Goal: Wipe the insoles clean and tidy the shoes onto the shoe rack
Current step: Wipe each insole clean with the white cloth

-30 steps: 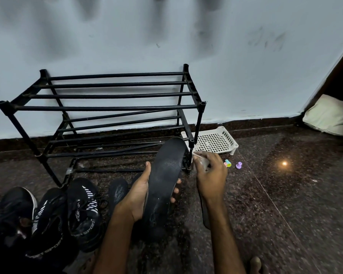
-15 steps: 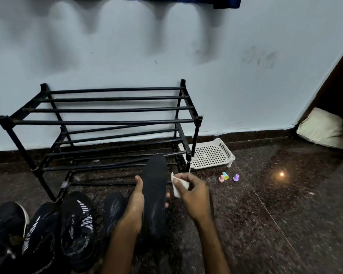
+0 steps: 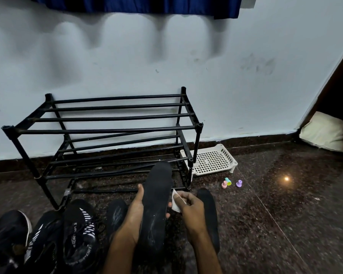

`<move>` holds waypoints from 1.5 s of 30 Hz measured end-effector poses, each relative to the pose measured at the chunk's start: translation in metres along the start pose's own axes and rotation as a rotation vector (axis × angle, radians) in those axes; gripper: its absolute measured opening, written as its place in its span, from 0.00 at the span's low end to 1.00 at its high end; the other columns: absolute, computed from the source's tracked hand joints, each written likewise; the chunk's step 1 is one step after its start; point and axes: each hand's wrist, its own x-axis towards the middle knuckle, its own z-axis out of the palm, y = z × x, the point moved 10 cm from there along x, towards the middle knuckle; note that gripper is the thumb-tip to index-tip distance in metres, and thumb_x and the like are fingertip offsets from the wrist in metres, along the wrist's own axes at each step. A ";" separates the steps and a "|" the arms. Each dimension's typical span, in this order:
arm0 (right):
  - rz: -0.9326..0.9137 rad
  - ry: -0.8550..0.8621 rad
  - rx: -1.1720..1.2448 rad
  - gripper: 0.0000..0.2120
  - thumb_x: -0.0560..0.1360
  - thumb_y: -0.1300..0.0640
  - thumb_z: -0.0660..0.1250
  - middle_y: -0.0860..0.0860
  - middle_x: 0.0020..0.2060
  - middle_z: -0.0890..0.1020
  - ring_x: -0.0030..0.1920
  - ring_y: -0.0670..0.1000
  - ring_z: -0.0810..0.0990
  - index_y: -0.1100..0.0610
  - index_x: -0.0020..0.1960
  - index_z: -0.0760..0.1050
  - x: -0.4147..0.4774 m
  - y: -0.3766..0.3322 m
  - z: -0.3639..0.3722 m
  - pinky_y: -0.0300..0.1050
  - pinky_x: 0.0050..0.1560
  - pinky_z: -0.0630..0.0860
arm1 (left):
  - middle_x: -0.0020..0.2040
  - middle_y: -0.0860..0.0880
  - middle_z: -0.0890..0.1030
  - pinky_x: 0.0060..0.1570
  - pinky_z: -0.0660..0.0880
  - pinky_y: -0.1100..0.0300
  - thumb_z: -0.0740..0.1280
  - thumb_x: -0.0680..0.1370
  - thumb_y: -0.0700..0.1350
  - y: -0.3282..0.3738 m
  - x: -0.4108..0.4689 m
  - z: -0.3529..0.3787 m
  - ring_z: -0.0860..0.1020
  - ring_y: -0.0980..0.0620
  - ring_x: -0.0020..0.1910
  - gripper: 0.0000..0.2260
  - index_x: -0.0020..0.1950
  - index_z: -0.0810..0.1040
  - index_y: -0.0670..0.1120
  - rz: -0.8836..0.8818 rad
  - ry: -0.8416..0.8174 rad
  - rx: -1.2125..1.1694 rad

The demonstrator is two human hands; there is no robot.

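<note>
Reviewer: Fingers, quick.

Annotator: Left hand (image 3: 135, 212) grips a black insole (image 3: 156, 204), with the thumb along one long edge and the fingertips (image 3: 167, 205) curled round the other. Right hand (image 3: 192, 207) pinches a folded white wipe (image 3: 176, 201) at that same edge, about midway along.

Reviewer: Where's the insole?

Annotator: Off the floor, toe end up, just in front of the shoe rack (image 3: 107, 131) near its front right leg. There are pale scuffs on the heel half.

Reviewer: Handling?

Annotator: My read is thin, light, bendy foam that gives under a wipe. Take it mid-length with the palm backing it. Held by the tip it would probably flop.

Reviewer: The rest?

Annotator: A second insole (image 3: 208, 214) lies flat in front of the rack's right end. What looks like a third insole (image 3: 116, 214) is in front of its middle. Three black sneakers (image 3: 78, 232) sit in front of its left end, none on the rack yet.

Reviewer: Containers?

Annotator: A white perforated plastic tray (image 3: 214, 161) is right beside the rack's right legs, and I can't see anything in it. A few pastel plastic pieces (image 3: 228, 182) lie on the floor to the right of the rack's front right leg.
</note>
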 end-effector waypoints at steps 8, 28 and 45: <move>-0.161 0.114 -0.174 0.03 0.74 0.55 0.74 0.51 0.39 0.86 0.42 0.53 0.85 0.54 0.45 0.83 0.008 -0.030 -0.024 0.54 0.47 0.82 | 0.37 0.34 0.82 0.26 0.78 0.56 0.48 0.80 0.65 -0.006 0.008 -0.006 0.80 0.42 0.29 0.37 0.45 0.85 0.37 -0.014 0.023 0.038; 0.176 -0.572 -0.324 0.04 0.75 0.58 0.73 0.51 0.37 0.83 0.37 0.44 0.78 0.59 0.45 0.84 -0.036 -0.008 0.013 0.38 0.41 0.74 | 0.40 0.38 0.85 0.43 0.78 0.51 0.47 0.78 0.71 -0.009 0.032 -0.035 0.84 0.43 0.33 0.40 0.51 0.81 0.37 0.037 0.204 -0.187; -0.359 -0.348 -0.918 0.03 0.73 0.55 0.73 0.46 0.44 0.83 0.45 0.42 0.80 0.50 0.41 0.80 -0.028 -0.074 0.039 0.35 0.44 0.75 | 0.41 0.44 0.78 0.34 0.81 0.53 0.48 0.75 0.74 0.002 0.027 -0.012 0.76 0.48 0.37 0.38 0.53 0.77 0.42 0.183 0.021 -0.423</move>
